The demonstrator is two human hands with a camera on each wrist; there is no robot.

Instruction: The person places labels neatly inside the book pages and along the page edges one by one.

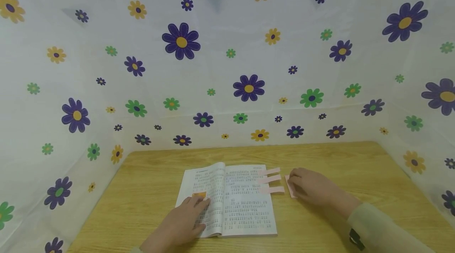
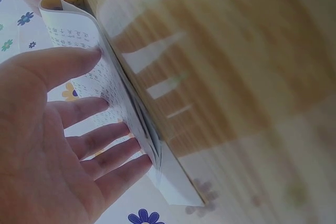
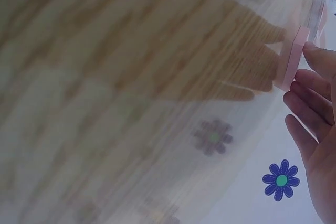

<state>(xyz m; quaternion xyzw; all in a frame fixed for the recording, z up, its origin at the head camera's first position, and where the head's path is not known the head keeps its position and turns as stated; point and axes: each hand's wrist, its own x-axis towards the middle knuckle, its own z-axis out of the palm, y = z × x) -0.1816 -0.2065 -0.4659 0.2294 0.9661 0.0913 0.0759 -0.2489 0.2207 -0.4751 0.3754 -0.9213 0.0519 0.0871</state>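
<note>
An open book (image 1: 245, 209) with printed pages lies on the table. My left hand (image 1: 183, 217) rests on its left page, fingers spread and fairly straight, beside an orange patch (image 1: 199, 195). In the left wrist view the left hand (image 2: 68, 140) has its fingertips against the page. Three pink paper strips (image 1: 271, 180) stick out past the right page's edge. Right of them, my right hand (image 1: 313, 187) holds a small pad of pink sticky notes (image 1: 289, 185) flat on the table. In the right wrist view, thumb and fingertips meet the pad's (image 3: 292, 59) edge.
The wood-grain table (image 1: 149, 174) has a glossy surface that reflects the hands. A white cloth with printed flowers (image 1: 220, 67) encloses the back and both sides of the table.
</note>
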